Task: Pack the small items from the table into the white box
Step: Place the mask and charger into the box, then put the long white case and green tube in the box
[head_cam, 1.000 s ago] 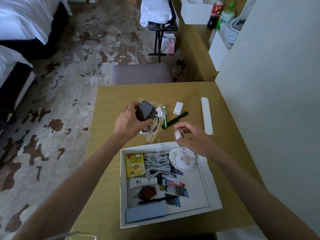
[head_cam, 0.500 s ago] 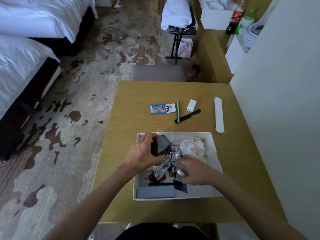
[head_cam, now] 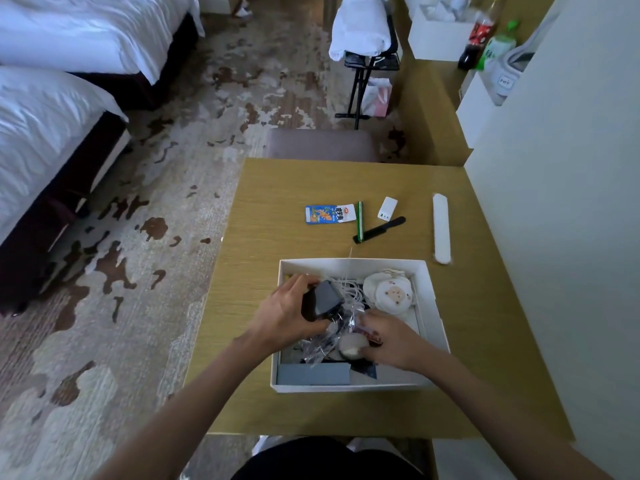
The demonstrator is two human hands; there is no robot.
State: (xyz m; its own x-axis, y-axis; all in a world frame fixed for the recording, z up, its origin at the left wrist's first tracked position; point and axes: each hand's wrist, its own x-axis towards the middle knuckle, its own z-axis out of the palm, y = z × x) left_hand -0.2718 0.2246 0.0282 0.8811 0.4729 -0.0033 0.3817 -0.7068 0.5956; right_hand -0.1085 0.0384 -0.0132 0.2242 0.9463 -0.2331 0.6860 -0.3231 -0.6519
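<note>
The white box (head_cam: 433, 306) lies open on the wooden table (head_cam: 263, 271) in front of me. My left hand (head_cam: 287, 313) grips a black adapter (head_cam: 322, 301) in a clear plastic bag (head_cam: 329, 341), held over the box. My right hand (head_cam: 388, 337) is inside the box, holding a small round white item (head_cam: 350, 346). In the box I see white cords (head_cam: 349, 287), a white pouch with a face print (head_cam: 389, 292) and a grey-blue card (head_cam: 313, 374). On the table beyond lie a blue sachet (head_cam: 329, 214), a green pen (head_cam: 360, 221), a black comb (head_cam: 381, 229), a white charger (head_cam: 388, 208) and a long white case (head_cam: 441, 227).
A grey stool (head_cam: 320, 145) stands at the table's far edge. A white wall (head_cam: 554, 202) runs along the right side. Beds (head_cam: 52, 109) lie to the left across the patterned carpet. A luggage rack with white towels (head_cam: 367, 32) and bottles (head_cam: 479, 32) are at the back.
Both hands came back from the table's middle down into the box, bringing the bagged adapter and the round white item. The blue sachet is now uncovered on the table.
</note>
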